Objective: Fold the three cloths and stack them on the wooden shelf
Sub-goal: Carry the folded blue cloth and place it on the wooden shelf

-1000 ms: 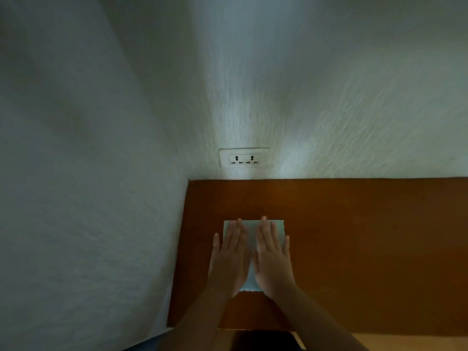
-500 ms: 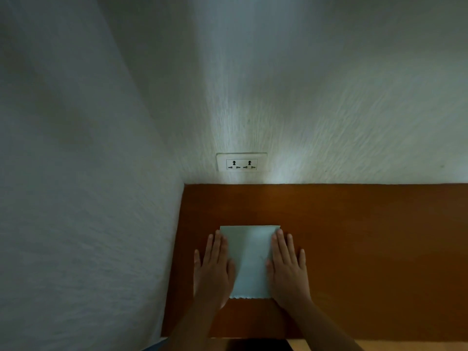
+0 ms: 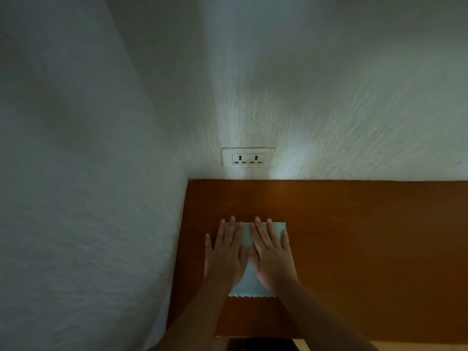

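Now left hand [image 3: 225, 257] and right hand [image 3: 273, 259], outstretched flat, have rejoined atop the cloth [image 3: 252, 285].

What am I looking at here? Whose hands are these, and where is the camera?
There is no machine here. A person works with bare hands, and the camera sits on their head, looking forward and down. The left hand and right hand lie flat, fingers straight, side by side on a pale folded cloth with a scalloped near edge. Neither hand holds anything; both only press on the cloth. It lies on a brown wooden shelf set into a corner of white textured wall, below a double wall socket. Only one cloth shows.
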{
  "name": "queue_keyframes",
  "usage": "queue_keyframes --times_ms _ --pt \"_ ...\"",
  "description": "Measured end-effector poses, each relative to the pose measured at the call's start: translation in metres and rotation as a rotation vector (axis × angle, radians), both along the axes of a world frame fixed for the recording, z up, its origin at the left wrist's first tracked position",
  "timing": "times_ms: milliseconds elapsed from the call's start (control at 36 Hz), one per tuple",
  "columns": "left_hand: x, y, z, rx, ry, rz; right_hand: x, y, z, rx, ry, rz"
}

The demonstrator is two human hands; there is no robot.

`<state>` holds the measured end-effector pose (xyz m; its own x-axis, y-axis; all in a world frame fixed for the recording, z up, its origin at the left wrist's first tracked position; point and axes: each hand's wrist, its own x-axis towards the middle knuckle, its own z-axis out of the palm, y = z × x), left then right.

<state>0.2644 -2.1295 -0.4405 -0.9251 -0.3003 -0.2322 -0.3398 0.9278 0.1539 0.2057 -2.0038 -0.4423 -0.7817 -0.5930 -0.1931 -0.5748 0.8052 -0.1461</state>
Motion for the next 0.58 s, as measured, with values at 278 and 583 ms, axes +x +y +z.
queue_keyframes --times_ms 278,583 --pt "0.012 -0.013 0.0 0.031 -0.037 0.153 -0.025 0.035 0.001 0.078 -0.086 -0.111" --pt "0.012 -0.004 0.067 0.672 0.342 0.782 -0.038 0.002 0.079 -0.667 -0.397 -0.597"
